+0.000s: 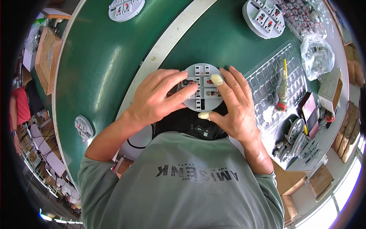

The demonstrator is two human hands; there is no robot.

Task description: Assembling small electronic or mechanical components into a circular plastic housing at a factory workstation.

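Note:
A round grey fixture (202, 71) with rectangular slots and small black, red and metal parts sits between my two hands, near my body. My left hand (154, 97) grips its left side, with index finger and thumb reaching over the top beside a small round black part (185, 82). What lies under those fingertips is partly hidden. My right hand (238, 108) holds the right side of the fixture. Its index finger lies along the upper right rim and its thumb at the lower edge; both wear pale yellow finger covers.
A clear plastic tray (263, 97) with many pockets lies to the right, with a yellow-tipped, wrapped tool (282, 86) on it. Similar round fixtures stand at the far right (264, 19), far left (126, 9) and left (83, 128). A white strip (177, 28) crosses the green table.

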